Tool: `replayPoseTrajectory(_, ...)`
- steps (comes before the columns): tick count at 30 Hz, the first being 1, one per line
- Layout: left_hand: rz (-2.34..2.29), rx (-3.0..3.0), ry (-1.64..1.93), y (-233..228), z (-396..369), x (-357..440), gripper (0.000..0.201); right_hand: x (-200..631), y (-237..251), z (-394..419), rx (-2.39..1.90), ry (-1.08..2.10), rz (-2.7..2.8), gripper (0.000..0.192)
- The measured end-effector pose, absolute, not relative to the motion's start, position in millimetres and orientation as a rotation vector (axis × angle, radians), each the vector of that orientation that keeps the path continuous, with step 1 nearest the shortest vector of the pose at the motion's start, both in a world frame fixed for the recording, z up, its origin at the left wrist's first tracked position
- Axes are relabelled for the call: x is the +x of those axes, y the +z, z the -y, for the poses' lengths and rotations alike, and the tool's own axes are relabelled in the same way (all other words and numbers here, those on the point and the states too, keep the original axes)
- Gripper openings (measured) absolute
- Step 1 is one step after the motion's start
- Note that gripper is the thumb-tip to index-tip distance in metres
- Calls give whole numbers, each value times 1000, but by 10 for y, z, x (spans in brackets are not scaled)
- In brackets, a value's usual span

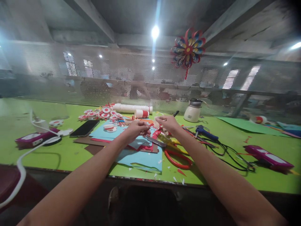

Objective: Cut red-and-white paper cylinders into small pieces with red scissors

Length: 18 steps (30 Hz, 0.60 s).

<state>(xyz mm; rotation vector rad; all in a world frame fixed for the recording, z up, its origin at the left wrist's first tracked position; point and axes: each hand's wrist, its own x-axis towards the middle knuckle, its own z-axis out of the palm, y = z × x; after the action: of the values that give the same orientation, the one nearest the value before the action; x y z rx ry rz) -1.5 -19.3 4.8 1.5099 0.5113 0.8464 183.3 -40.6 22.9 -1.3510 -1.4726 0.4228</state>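
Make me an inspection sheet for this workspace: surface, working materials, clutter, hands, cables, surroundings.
Surface: green table, paper snippets near its front edge.
Working materials: blue paper and scissors lie near the hands.
Clutter: phone, pile of red-and-white discs, white tube, cream jug, blue-handled tool.
Hands: left hand and right hand above the papers, fingers bent; anything pinched is too small to tell.
Cables: white cable runs over the table's front edge at left; black cables curl at right.
Surroundings: perforated screen behind; flower-shaped ornament overhead.
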Motion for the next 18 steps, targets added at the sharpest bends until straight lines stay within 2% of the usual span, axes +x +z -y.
replayPoseTrajectory(3,-505,1513,849,43,187,-18,17,1757,203,429,-1308,489,1553,34)
replayPoseTrajectory(8,-497,1524,834,40,198,-19,16,1704,165,445,-1227,462,1612,21)
replayPoseTrajectory(18,-498,1352,824,8,164,7,12,1610,222,550,-1174,323,1625,13)
